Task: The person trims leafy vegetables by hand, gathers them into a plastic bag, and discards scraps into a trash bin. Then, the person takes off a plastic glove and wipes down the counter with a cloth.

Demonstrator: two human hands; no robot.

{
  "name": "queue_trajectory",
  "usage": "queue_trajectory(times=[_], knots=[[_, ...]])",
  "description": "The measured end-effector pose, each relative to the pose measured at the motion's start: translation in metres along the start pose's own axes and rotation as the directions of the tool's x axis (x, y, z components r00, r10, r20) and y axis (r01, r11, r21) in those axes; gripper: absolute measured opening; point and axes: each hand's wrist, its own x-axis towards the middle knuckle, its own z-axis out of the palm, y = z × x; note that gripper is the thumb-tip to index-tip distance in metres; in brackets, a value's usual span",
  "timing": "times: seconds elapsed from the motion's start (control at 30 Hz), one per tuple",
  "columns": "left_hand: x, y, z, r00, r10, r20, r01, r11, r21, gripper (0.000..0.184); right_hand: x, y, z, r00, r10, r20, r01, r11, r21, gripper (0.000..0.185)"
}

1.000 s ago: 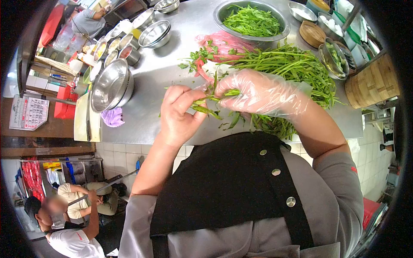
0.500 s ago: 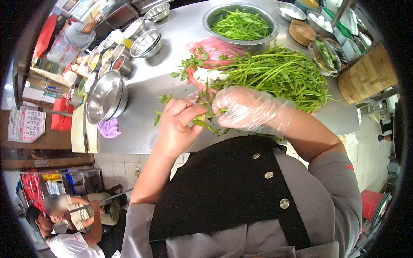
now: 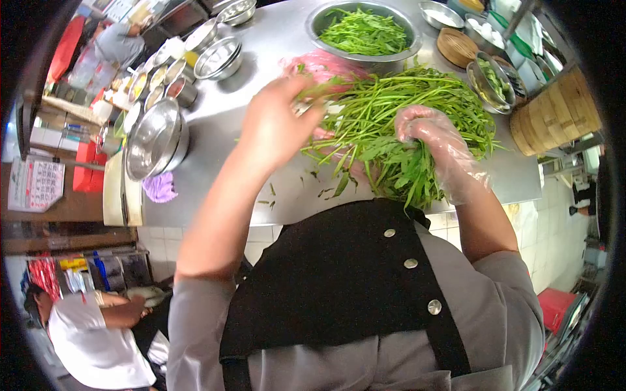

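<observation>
A large heap of long-stemmed leafy greens, which look like water spinach (image 3: 372,111), lies on the steel table in front of me. My right hand (image 3: 433,140), in a clear plastic glove, curls closed around stems at the heap's near side, leaves hanging below it. Bare and smeared by motion, my left hand (image 3: 277,120) is raised over the table left of the heap, by a pink plastic bag (image 3: 326,65). Some green shows at its fingertips, but its grip is unclear. Behind the heap, a metal basin (image 3: 313,32) holds cut green pieces.
Nested metal bowls (image 3: 153,140) and a purple cloth (image 3: 160,188) are at the left. Bamboo steamers (image 3: 554,114) and a bowl of vegetables (image 3: 489,81) stand right. Small leaf scraps dot the steel table (image 3: 222,130). A person in white (image 3: 98,339) is at lower left.
My left hand has moved up and away from my right hand, toward the pink bag. My right hand has shifted right onto the heap, and the greens now spread nearer the table's front edge.
</observation>
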Motion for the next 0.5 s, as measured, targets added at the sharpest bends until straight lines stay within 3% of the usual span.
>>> queue_trajectory(times=[0.07, 0.13, 0.2, 0.3, 0.33, 0.37, 0.43, 0.5], knots=[[0.032, 0.026, -0.002, 0.965, 0.253, -0.067, -0.258, 0.962, -0.092, 0.052, -0.009, 0.001, 0.011, 0.996, -0.085, 0.015, 0.086, 0.995, -0.046, 0.021], [0.046, 0.041, -0.019, 0.912, 0.402, -0.081, -0.408, 0.910, -0.077, 0.061, -0.006, 0.010, 0.004, 0.995, 0.077, 0.060, -0.079, 0.997, 0.022, 0.019], [0.047, 0.036, -0.066, 0.875, 0.468, 0.125, -0.450, 0.881, -0.146, 0.079, -0.017, 0.006, -0.002, 0.999, -0.028, 0.026, 0.029, 0.999, -0.024, 0.020], [0.035, -0.005, -0.082, 0.962, 0.263, 0.075, -0.253, 0.960, -0.116, 0.074, -0.033, 0.022, -0.025, 0.989, -0.096, -0.111, 0.092, 0.995, -0.040, 0.022], [0.035, -0.048, -0.061, 0.981, 0.162, -0.108, -0.171, 0.981, -0.086, 0.059, -0.035, 0.028, -0.032, 0.980, -0.104, -0.169, 0.098, 0.994, -0.041, 0.023], [0.024, -0.075, -0.060, 0.996, 0.028, -0.083, -0.033, 0.998, -0.053, 0.056, -0.036, 0.021, -0.036, 0.982, -0.096, -0.164, 0.096, 0.995, -0.008, 0.023], [-0.004, -0.123, -0.062, 0.971, -0.237, -0.040, 0.238, 0.971, 0.031, 0.052, -0.035, 0.015, -0.049, 0.986, -0.027, -0.163, 0.050, 0.989, 0.139, 0.023], [-0.043, -0.174, -0.054, 0.906, -0.423, -0.026, 0.424, 0.904, 0.055, 0.054, -0.028, 0.018, -0.083, 0.994, 0.028, -0.105, -0.021, 0.997, 0.071, 0.023]])
